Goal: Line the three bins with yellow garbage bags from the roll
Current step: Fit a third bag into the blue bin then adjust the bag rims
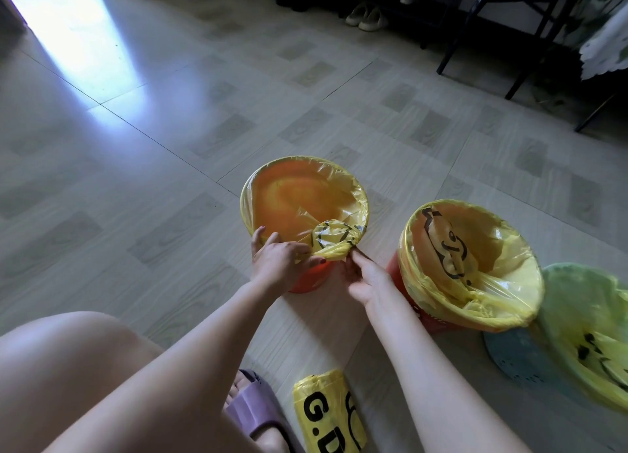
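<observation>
Three bins stand on the floor, each with a yellow bag over its rim. The left orange bin (307, 284) holds a yellow bag (299, 194) stretched over its mouth. My left hand (280, 260) pinches a gathered twist of that bag at the near rim. My right hand (365, 277) touches the same twist from the right. The middle orange bin (396, 275) carries a yellow bag (475, 258) with black print. A green bin (520, 360) at the right edge is lined with a yellow bag (591, 337) too. The roll of yellow bags (328, 415) lies near my foot.
Pale wood-pattern floor tiles spread all around. A dark chair (509, 27) and a shoe rack with pale shoes (367, 15) stand at the back right. My bare knee and a purple slipper (255, 408) fill the lower left.
</observation>
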